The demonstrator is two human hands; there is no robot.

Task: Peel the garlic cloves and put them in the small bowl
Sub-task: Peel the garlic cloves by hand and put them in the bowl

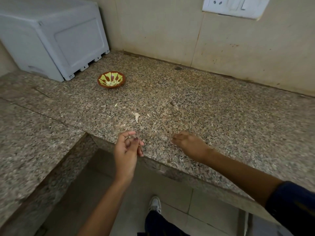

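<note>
The small bowl, brown with a yellow-green pattern, stands on the granite counter at the back left and has several peeled garlic cloves in it. A piece of garlic skin lies in the middle of the counter, with small scraps near it. My left hand is at the counter's front edge, its fingers curled round something small and pale that looks like a garlic clove. My right hand rests on the counter to the right with its fingertips bunched together. Whatever they hold is hidden.
A grey plastic box stands at the back left corner against the tiled wall. A white socket plate is on the wall at the upper right. The counter steps down into a lower ledge on the left. My shoe is on the floor below.
</note>
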